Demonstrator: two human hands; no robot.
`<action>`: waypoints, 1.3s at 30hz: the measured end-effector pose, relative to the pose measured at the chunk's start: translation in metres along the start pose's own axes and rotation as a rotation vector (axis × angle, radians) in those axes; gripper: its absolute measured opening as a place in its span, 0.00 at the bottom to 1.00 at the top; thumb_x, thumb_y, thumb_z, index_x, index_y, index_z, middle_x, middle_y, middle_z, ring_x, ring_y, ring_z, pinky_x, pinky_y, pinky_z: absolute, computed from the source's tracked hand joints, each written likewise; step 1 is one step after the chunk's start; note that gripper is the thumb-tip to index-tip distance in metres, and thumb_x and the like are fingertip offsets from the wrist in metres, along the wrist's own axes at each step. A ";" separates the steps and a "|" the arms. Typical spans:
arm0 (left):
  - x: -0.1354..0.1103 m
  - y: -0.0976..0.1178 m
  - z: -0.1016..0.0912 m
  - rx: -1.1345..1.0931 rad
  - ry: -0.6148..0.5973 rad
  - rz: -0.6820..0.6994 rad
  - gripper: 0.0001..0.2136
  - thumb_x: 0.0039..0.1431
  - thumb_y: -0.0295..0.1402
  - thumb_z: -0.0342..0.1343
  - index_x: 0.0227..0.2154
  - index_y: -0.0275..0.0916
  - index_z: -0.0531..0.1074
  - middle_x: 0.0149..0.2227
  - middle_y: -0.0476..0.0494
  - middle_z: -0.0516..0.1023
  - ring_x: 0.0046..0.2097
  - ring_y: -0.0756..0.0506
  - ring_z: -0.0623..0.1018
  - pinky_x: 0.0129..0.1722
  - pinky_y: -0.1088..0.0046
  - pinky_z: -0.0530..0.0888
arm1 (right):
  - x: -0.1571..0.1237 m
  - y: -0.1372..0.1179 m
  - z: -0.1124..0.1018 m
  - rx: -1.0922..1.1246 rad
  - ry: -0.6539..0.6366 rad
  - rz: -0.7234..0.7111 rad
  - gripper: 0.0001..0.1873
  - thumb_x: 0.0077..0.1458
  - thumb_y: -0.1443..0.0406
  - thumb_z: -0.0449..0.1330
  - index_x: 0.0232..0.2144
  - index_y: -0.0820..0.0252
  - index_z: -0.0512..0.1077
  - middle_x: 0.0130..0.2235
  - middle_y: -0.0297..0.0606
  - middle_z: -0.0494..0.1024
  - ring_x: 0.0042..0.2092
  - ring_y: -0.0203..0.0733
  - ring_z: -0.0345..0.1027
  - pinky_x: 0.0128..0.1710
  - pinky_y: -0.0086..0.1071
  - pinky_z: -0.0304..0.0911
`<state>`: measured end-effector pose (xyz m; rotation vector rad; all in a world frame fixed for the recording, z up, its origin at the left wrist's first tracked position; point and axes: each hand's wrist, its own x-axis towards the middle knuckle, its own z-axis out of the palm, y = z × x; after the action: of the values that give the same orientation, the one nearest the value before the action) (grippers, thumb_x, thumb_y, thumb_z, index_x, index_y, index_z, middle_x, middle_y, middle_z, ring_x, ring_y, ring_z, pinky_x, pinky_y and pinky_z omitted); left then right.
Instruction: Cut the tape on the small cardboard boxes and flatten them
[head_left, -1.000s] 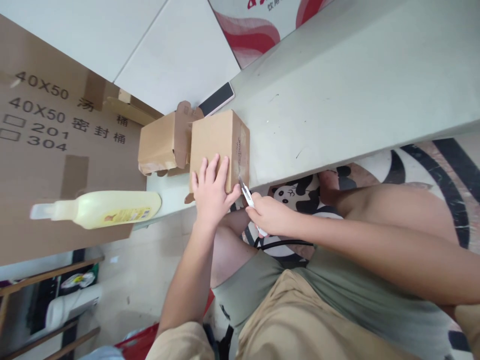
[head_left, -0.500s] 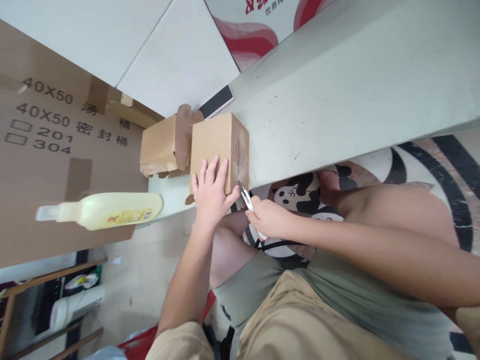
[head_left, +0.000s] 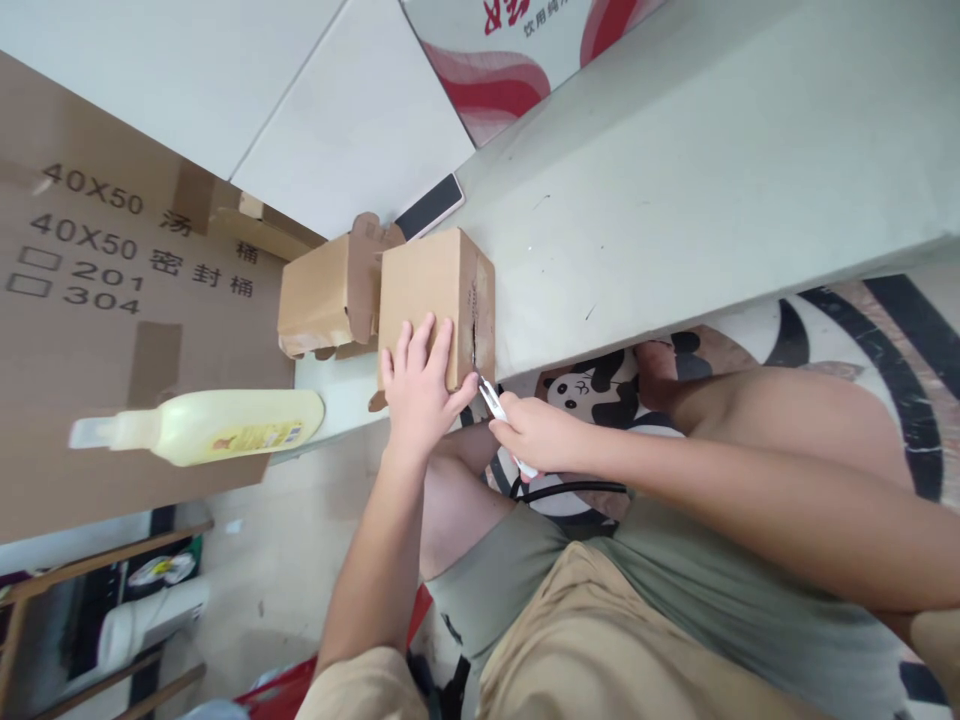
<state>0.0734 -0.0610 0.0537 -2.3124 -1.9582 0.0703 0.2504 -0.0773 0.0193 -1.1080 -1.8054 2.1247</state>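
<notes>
A small brown cardboard box (head_left: 427, 280) stands at the near edge of a pale grey table (head_left: 675, 190). My left hand (head_left: 420, 390) lies flat on its near face, fingers spread, thumb at the box's lower corner. My right hand (head_left: 536, 432) is closed round a small white cutter (head_left: 495, 402). The cutter's tip touches the bottom of the taped seam on the box's right side, where a dark slit runs down the tape.
A second, opened cardboard box (head_left: 319, 295) sits just left of the first. A phone (head_left: 427, 207) lies behind them. A pale yellow bottle (head_left: 202, 427) lies on its side before a large printed carton (head_left: 97, 300). My legs are under the table edge.
The cutter blade has travelled down the taped seam to the box's lower corner, leaving a dark slit. My left hand has stayed pressed on the box.
</notes>
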 end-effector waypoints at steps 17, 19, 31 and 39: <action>0.001 0.003 -0.002 0.020 0.001 0.012 0.40 0.47 0.44 0.58 0.65 0.43 0.59 0.69 0.38 0.58 0.70 0.31 0.55 0.66 0.47 0.50 | -0.019 -0.011 -0.074 -0.163 0.231 0.043 0.09 0.58 0.64 0.49 0.27 0.58 0.64 0.26 0.36 0.76 0.26 0.38 0.67 0.25 0.30 0.56; -0.001 0.003 -0.003 0.018 0.006 0.010 0.40 0.47 0.43 0.58 0.66 0.43 0.59 0.69 0.38 0.58 0.70 0.31 0.55 0.66 0.47 0.50 | -0.013 -0.009 -0.082 -0.238 0.397 0.048 0.08 0.59 0.63 0.48 0.30 0.58 0.64 0.31 0.40 0.77 0.29 0.40 0.67 0.27 0.31 0.56; -0.019 0.014 -0.013 -0.059 -0.061 -0.062 0.38 0.51 0.35 0.57 0.67 0.45 0.56 0.70 0.36 0.55 0.70 0.31 0.52 0.65 0.44 0.53 | 0.010 0.012 -0.099 -0.560 0.596 0.109 0.17 0.62 0.62 0.46 0.47 0.66 0.65 0.40 0.53 0.76 0.35 0.48 0.67 0.32 0.36 0.59; -0.009 0.027 -0.013 -0.012 0.009 -0.090 0.32 0.54 0.33 0.55 0.64 0.40 0.61 0.67 0.34 0.60 0.67 0.29 0.59 0.63 0.47 0.60 | 0.008 0.016 -0.104 -0.536 0.618 0.091 0.16 0.62 0.62 0.47 0.47 0.64 0.65 0.40 0.52 0.75 0.36 0.48 0.68 0.34 0.37 0.60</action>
<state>0.0994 -0.0749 0.0629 -2.2241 -2.0609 0.0403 0.3127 0.0054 0.0010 -1.7403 -2.0378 1.1221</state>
